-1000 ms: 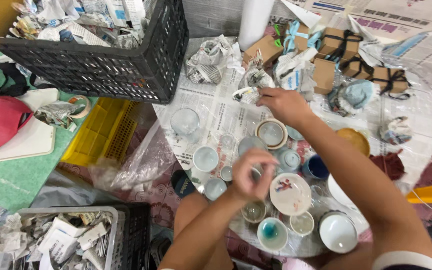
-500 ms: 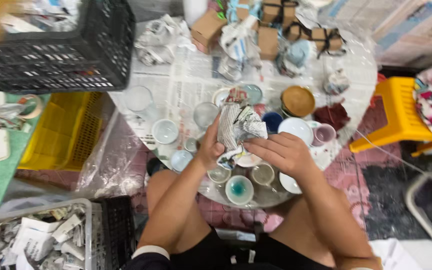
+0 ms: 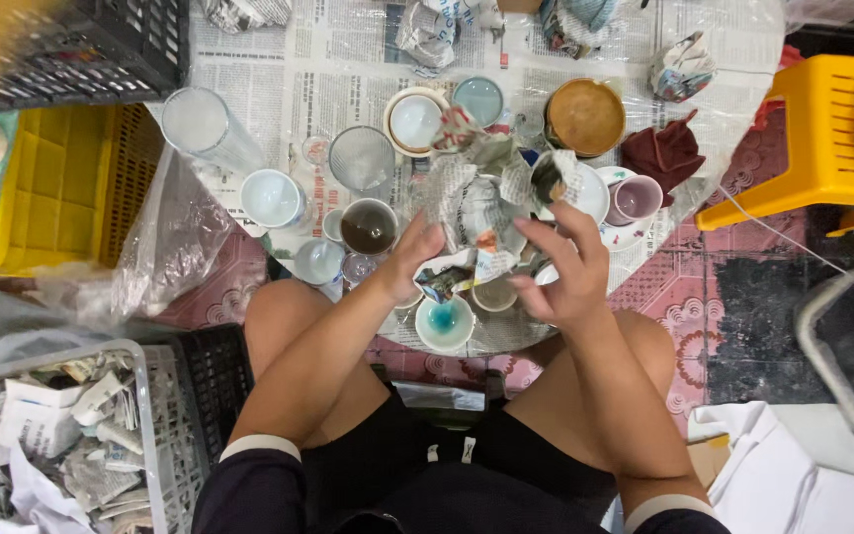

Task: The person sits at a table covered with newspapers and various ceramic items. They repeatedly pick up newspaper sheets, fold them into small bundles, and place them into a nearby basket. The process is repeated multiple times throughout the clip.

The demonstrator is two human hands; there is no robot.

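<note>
A bundle wrapped in crumpled newspaper (image 3: pixel 481 213) is held between both hands over the low round table (image 3: pixel 348 59). My left hand (image 3: pixel 410 259) grips its lower left side. My right hand (image 3: pixel 560 267) holds the right side with fingers spread on the paper. What is inside the wrap is hidden. Just below the hands sits a small bowl with a teal centre (image 3: pixel 444 323) and a small beige cup (image 3: pixel 494 294). A dark-filled cup (image 3: pixel 369 226) stands left of the bundle.
Several cups, bowls and glasses stand on the newspaper-covered table, including a tall glass (image 3: pixel 205 129), a brown lid (image 3: pixel 585 117) and a pink cup (image 3: pixel 635 198). A yellow crate (image 3: pixel 71 188) and black crate (image 3: pixel 101 49) lie left, a paper-filled basket (image 3: pixel 51 435) lower left, a yellow stool (image 3: pixel 812 138) right.
Both hands brought a newspaper-wrapped bundle off the table toward me and now pull at its paper. The view shifted toward the table's near edge.
</note>
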